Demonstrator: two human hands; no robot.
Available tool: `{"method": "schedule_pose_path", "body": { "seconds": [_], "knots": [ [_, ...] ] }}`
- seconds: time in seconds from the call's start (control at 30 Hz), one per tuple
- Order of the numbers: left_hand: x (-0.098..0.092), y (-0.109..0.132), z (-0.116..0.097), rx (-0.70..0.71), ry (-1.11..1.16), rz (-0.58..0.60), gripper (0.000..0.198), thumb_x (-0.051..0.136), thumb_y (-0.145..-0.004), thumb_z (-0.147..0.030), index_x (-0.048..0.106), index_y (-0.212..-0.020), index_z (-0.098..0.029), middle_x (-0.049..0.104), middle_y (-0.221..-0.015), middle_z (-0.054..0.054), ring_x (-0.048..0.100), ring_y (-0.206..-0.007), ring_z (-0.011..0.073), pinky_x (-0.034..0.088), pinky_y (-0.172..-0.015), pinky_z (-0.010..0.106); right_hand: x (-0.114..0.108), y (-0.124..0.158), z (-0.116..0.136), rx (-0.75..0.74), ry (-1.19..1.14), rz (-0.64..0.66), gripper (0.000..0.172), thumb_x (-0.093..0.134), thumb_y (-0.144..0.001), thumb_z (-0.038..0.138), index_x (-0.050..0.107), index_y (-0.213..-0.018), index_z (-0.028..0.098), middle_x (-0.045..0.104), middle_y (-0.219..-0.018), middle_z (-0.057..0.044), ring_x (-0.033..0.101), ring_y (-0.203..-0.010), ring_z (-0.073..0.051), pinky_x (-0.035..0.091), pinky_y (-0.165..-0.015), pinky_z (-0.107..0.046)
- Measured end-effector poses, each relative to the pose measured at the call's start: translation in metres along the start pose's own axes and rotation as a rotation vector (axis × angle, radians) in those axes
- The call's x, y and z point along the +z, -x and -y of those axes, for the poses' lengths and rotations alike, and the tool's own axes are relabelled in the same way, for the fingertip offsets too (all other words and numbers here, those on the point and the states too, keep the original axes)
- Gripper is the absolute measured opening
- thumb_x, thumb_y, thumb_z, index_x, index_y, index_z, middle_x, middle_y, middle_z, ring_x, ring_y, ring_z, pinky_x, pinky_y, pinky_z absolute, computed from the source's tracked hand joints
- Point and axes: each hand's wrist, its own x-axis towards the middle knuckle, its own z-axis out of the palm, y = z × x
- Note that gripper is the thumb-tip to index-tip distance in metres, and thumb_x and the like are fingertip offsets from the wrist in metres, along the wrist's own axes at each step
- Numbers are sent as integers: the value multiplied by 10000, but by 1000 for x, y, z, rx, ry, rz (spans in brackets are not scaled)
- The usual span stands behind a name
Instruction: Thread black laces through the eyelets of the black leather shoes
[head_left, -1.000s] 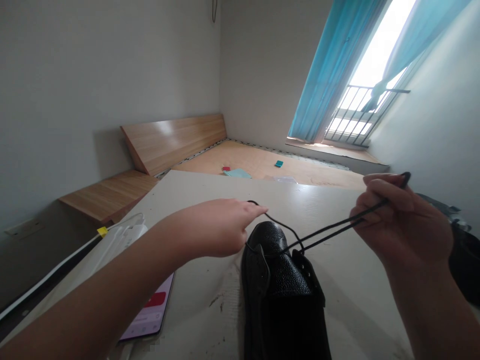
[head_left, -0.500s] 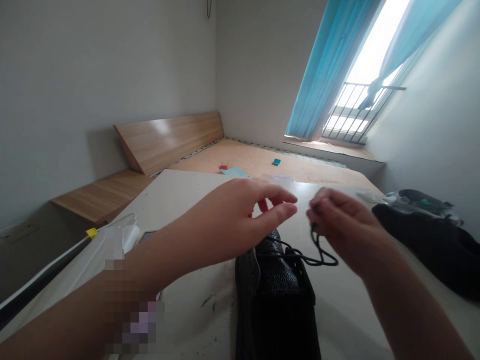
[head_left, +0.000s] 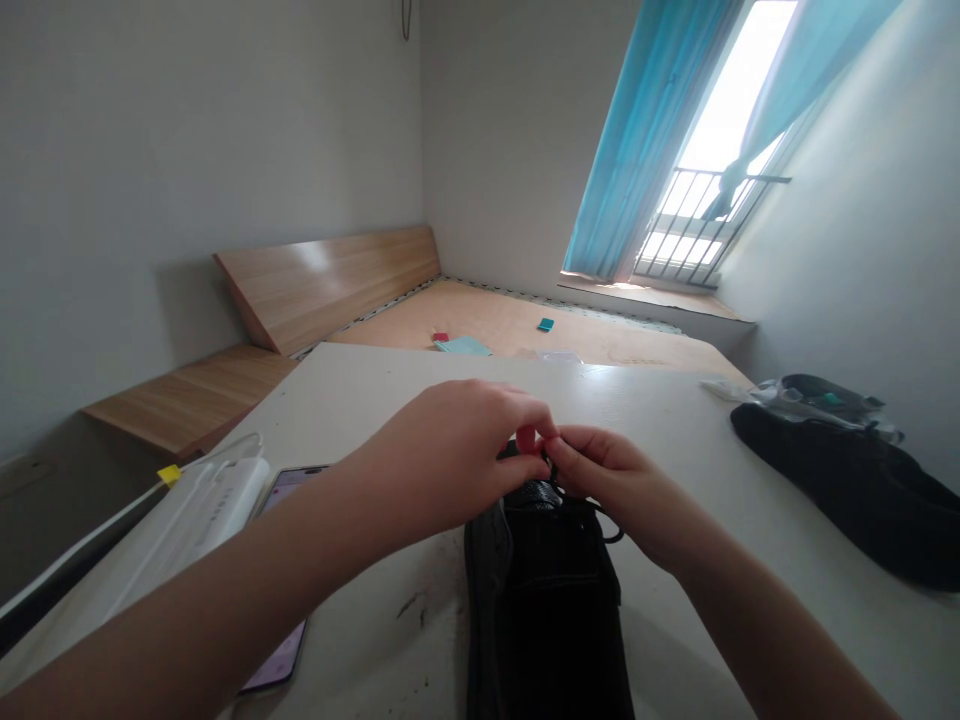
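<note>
Have a black shoe (head_left: 555, 620) on the white table (head_left: 675, 450), low in the centre, toe pointing away. Hold both hands together over the toe end. Pinch the black lace (head_left: 616, 539) between thumb and forefinger of the right hand (head_left: 592, 465), near a loop drooping past the shoe's right edge. Have the fingers of the left hand (head_left: 480, 440) curled, forefinger touching the right fingertips; am unable to tell whether gripping any lace there. Block part of the toe with the left hand, and cover the middle of the phone (head_left: 279, 662) with the left forearm, leaving just its two ends in sight. Have a white power strip (head_left: 217, 505) to the left of the phone, with a yellow tag (head_left: 169, 475) just beside it. Find a second black shoe (head_left: 847, 500) well apart at right, against crumpled clear plastic (head_left: 787, 400). Look past the table's far edge onto a beige bed surface (head_left: 487, 308) bearing a light-blue sheet (head_left: 463, 346) and a small teal piece (head_left: 546, 325).
</note>
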Motion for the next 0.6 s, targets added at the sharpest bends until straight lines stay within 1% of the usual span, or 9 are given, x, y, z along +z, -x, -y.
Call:
{"method": "schedule_pose_path", "body": {
  "seconds": [0.1,0.2,0.27,0.33,0.4,0.47,0.53,0.6],
  "knots": [
    [3,1,0,-17,-10,-3,92,631,-807,-306,669,-813,-222,660,-762,-20,570,-696,158,347,-589,271,0,1,0,-35,71,50,485,565,-812,642,668,-854,170,433,-672,17,325,-616,-107,291,-541,-226],
    [5,1,1,3,-11,-13,85,615,-817,-281,652,-779,-215,641,-758,-25,556,-684,149,346,-594,270,-6,5,-1,-39,122,85,467,571,-818,626,683,-949,192,507,-743,-5,417,-689,-131,365,-605,-238],
    [5,1,1,17,-21,-19,78,598,-823,-239,646,-767,-212,631,-768,-26,551,-691,145,349,-608,272,-11,8,-4,22,71,59,453,592,-813,595,684,-1031,209,568,-839,-26,485,-785,-162,421,-698,-270],
    [5,1,2,20,-35,-23,80,599,-818,-221,648,-755,-211,624,-769,-26,548,-700,146,352,-622,276,-14,10,-7,94,-2,-1,417,591,-823,536,681,-1083,223,597,-895,-31,516,-842,-179,439,-772,-303],
    [6,0,3,15,-35,-26,75,615,-814,-231,658,-755,-213,624,-768,-27,550,-711,149,357,-638,280,-15,9,-9,98,-13,-10,373,591,-833,473,681,-1100,230,613,-905,-26,529,-861,-181,439,-801,-315],
    [6,-1,4,8,-38,-29,77,622,-816,-241,663,-757,-214,625,-766,-26,552,-716,151,358,-642,282,-14,7,-8,37,44,63,339,598,-846,443,682,-1094,229,622,-902,-21,533,-864,-176,437,-796,-310],
    [7,-1,3,-1,-58,-35,86,617,-818,-237,658,-749,-208,625,-763,-22,551,-711,154,353,-633,283,-12,5,-6,-33,90,162,320,575,-877,447,680,-1078,221,616,-871,-14,530,-848,-169,438,-781,-303],
    [7,0,1,-6,-85,-37,91,611,-818,-229,652,-742,-201,623,-763,-16,549,-705,157,346,-622,283,-10,2,-4,-78,120,213,307,550,-902,446,678,-1043,205,603,-828,-10,527,-827,-164,440,-779,-304]
  ]
}}
